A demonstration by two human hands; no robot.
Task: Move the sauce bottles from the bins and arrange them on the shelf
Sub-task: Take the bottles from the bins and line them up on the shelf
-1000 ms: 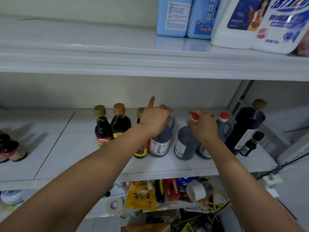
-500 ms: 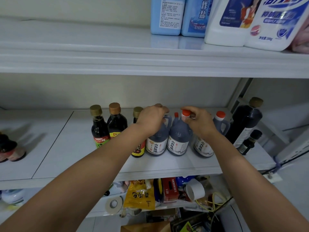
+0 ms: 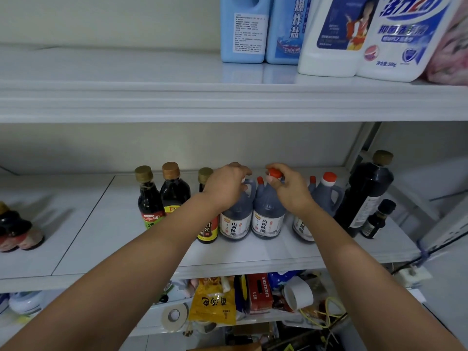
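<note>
On the white middle shelf (image 3: 106, 239) stands a row of dark sauce bottles. My left hand (image 3: 225, 186) grips the top of the left vinegar jug (image 3: 235, 224). My right hand (image 3: 288, 188) pinches the red cap of the middle vinegar jug (image 3: 268, 221), which stands touching the left one. A third red-capped jug (image 3: 326, 196) stands right of my right wrist. Left of my hands are two gold-capped soy bottles (image 3: 149, 201) (image 3: 174, 191) and a third bottle (image 3: 207, 229) half hidden by my left arm. A tall dark bottle (image 3: 367, 193) and a small one (image 3: 378, 219) stand far right.
The upper shelf (image 3: 152, 97) carries blue bottles (image 3: 245, 29) and white detergent bottles (image 3: 395, 36). Two bottles (image 3: 15, 229) stand at the far left of the middle shelf. The lower shelf holds tape rolls (image 3: 174, 315), a yellow bag (image 3: 212, 305) and clutter.
My right hand slid the middle jug left and turned it upright against the left jug. My left hand's raised finger came down onto the left jug's top.
</note>
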